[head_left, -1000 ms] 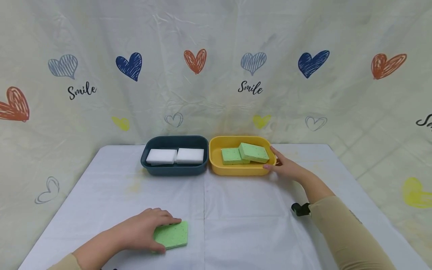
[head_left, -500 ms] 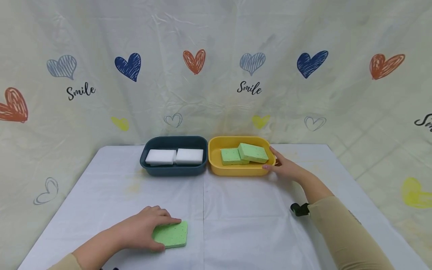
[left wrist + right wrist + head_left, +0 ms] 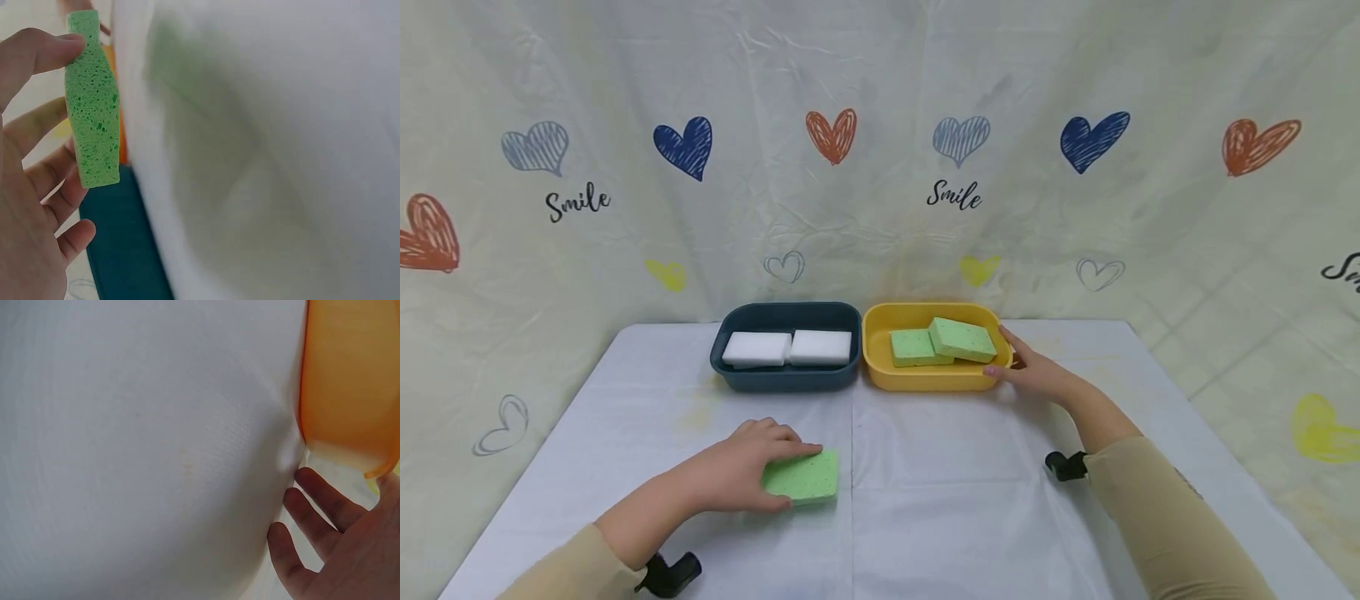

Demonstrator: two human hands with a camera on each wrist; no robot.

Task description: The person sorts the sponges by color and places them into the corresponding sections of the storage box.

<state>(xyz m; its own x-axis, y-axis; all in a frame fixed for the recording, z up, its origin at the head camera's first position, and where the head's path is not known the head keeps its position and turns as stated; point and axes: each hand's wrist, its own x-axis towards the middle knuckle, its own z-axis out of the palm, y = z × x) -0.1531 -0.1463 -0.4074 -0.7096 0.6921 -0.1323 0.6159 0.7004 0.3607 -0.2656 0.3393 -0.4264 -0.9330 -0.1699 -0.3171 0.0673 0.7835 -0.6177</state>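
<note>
A green sponge [image 3: 805, 478] with small pores is gripped in my left hand [image 3: 737, 467], over the near left half of the table. In the left wrist view the thumb presses one face of the sponge [image 3: 94, 106] and fingers lie behind it; a gap and a shadow separate it from the tabletop. My right hand [image 3: 1037, 371] holds the right end of a yellow container [image 3: 925, 381], thumb and index finger at its rim. Three other fingers stay off the wall [image 3: 350, 375] in the right wrist view. Inside this container, one green sponge [image 3: 964, 339] leans on another [image 3: 916, 348].
A dark teal container [image 3: 790, 381] stands directly left of the yellow one, with white sponge blocks [image 3: 822, 347] inside. Both are at the back of the white-covered table [image 3: 955, 508]. Behind hangs a pale curtain [image 3: 880, 225] printed with hearts.
My left hand has lifted the green sponge off the table and moved it forward and slightly right. The right hand stays on the yellow container, which has not moved.
</note>
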